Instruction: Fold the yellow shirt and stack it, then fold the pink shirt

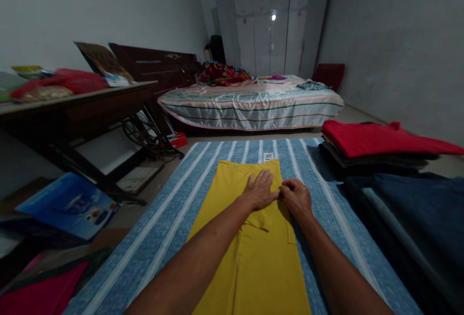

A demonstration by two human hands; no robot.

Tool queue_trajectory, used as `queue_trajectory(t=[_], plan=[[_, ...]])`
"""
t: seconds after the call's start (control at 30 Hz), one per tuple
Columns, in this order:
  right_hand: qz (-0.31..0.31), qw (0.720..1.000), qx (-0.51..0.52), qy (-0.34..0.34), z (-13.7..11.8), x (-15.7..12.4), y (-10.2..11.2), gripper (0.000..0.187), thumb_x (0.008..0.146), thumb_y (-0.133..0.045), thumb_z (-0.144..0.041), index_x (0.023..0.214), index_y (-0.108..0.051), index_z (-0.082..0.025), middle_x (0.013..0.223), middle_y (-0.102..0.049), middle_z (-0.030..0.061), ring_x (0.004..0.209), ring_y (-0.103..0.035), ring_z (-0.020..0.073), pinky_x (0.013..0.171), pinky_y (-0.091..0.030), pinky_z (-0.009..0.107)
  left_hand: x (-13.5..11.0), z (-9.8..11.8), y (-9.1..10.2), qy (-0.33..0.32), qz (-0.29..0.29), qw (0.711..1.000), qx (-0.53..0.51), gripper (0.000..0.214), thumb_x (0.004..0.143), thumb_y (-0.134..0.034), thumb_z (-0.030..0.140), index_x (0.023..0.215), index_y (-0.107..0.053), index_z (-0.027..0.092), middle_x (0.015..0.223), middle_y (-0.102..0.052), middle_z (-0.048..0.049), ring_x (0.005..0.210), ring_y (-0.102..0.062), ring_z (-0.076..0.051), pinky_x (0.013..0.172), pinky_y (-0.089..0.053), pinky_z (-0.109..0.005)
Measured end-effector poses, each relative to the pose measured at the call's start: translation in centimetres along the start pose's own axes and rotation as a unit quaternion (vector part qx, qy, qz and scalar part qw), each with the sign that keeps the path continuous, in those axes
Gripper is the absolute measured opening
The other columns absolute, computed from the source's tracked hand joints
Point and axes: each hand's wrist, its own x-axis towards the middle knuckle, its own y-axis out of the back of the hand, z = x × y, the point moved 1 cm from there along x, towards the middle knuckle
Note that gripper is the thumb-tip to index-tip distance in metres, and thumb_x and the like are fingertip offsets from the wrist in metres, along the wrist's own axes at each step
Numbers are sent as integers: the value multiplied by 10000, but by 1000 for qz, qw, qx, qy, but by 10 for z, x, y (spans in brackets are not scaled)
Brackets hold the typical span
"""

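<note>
Low on the left, a glossy blue cardboard box (72,206) sits beside a blue, white-striped cloth (163,233). Centrally, yellow cloth trousers (270,266) lie on it, the left hand (259,190) flat upon them (fingers spread), the right hand (297,198) pinching their right edge. Farther right rests a folded red garment (380,138).

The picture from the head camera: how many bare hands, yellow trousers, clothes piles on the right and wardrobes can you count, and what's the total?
Bare hands: 2 (left hand, right hand)
Yellow trousers: 1 pair
Clothes piles: 2 (red-topped pile, blue-topped pile)
Wardrobe: 1
Total: 6
</note>
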Motion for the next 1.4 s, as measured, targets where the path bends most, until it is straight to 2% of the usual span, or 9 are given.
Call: queue_trajectory(t=[0.2, 0.33, 0.47, 0.6, 0.73, 0.87, 1.03, 1.17, 1.4], plan=[[2, 1000, -5, 2, 3, -1, 1, 224, 691, -502, -334, 734, -681, -207, 825, -679, 52, 795, -622, 220, 773, -469, 338, 3, -3, 7, 14, -8, 999, -52, 807, 855, -379, 645, 1474, -258, 142, 1566, -208, -159, 1454, -151, -278, 1155, -122, -549], [2, 1000, -9, -10, 3, 0, 3, 254, 705, -499, -376, 724, -688, -207, 808, -685, 54, 781, -621, 222, 751, -468, 335, -1, -8, 15, 11, 89, 992, -90, 733, 871, -443, 532, 1466, -269, 140, 1548, -269, -154, 1435, -224, -257, 1159, -196, -454], [-1, 1000, -16, -27, 3, 2, 5, 298, 709, -492, -415, 717, -700, -201, 810, -695, 64, 785, -625, 229, 758, -465, 340, -13, -8, 19, -6, 124, 989, -78, 617, 907, -421, 476, 1426, -339, 154, 1546, -277, -145, 1442, -202, -259, 1163, -177, -468], [-5, 999, -16, -49, 7, 2, 8, 323, 711, -496, -420, 753, -713, -185, 838, -709, 86, 809, -638, 247, 758, -467, 346, -41, -9, 32, -6, 120, 989, -92, 491, 880, -495, 420, 1282, -508, 137, 1466, -407, -169, 1370, -356, -289, 1119, -300, -429], [-14, 998, -44, -50, 10, 1, 10, 317, 714, -484, -379, 763, -718, -171, 850, -713, 99, 830, -640, 252, 747, -470, 340, -107, -18, 42, -9, 83, 991, -101, 365, 841, -537, 327, 1157, -591, 152, 1324, -555, -142, 1267, -484, -269, 1082, -359, -374], [-38, 995, -81, -50, 2, 3, 15, 275, 688, -495, -321, 724, -717, -165, 833, -708, 105, 823, -628, 256, 737, -454, 339, -206, -23, 37, 6, 63, 992, -109, 269, 827, -528, 265, 1063, -625, 182, 1167, -645, -101, 1175, -558, -242, 1041, -408, -363], [-112, 986, -122, -35, -28, 2, 31, 217, 656, -536, -258, 697, -718, -147, 698, -683, 92, 713, -619, 239, 677, -441, 328, -323, -2, 15, -10, 65, 991, -118, 355, 859, -497, 238, 1200, -583, 191, 1287, -602, -114, 1261, -505, -232, 1083, -391, -401], [-141, 979, -143, 34, -59, -45, 56, 264, 692, -558, -284, 854, -722, -154, 946, -699, 109, 872, -619, 246, 805, -442, 348, -379, 25, -1, -31, 63, 991, -109, 390, 870, -493, 208, 1252, -570, 201, 1354, -559, -113, 1303, -468, -226, 1117, -366, -412], [-316, 899, -111, 282, -107, -218, 125, 248, 847, -497, -292, 1015, -652, -194, 1023, -674, 90, 959, -613, 216, 860, -469, 344, -418, 47, -19, -49, 90, 990, -95, 384, 844, -505, 162, 1211, -605, 217, 1342, -568, -117, 1300, -469, -259, 1092, -395, -458]])
